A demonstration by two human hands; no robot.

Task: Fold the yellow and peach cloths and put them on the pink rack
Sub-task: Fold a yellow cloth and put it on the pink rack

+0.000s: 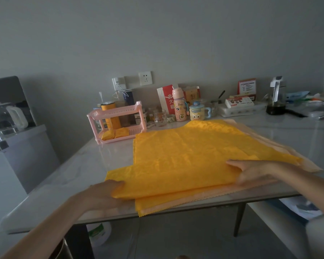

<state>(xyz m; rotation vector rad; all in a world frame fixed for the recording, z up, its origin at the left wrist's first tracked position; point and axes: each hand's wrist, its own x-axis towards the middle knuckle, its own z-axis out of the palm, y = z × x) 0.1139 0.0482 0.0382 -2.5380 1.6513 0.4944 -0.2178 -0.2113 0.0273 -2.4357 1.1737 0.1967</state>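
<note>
At the near edge of the table (73,171) I have both arms reaching forward over the yellow cloth (195,156). My left hand (103,193) lies low at the cloth's near-left corner, with the fabric draped over the fingers; I read it as gripping that corner, though the fingertips are hidden under the fabric. My right hand (251,171) lies flat with its fingers stretched toward the left, pressing on the cloth's right side rather than pinching it.

The yellow cloth is spread across the middle of the table, with a looser layer folded over itself on the near side. Beneath it lies the peach cloth (295,157), showing only as a pale border along the right and near edges. The near edges of both cloths sit right at the table's front edge, slightly overhanging it. Left of the cloths the tabletop is bare as far as the left edge.

The pink rack (118,122) stands at the far left, near the cloth's far-left corner but apart from it. Its bottom shelf holds two small folded yellow cloths (116,134) side by side; its top shelf looks bare. Behind the rack stands a yellow canister (109,114). Further along the wall are a pink bottle (179,105) and a cartoon mug (197,112).
</note>
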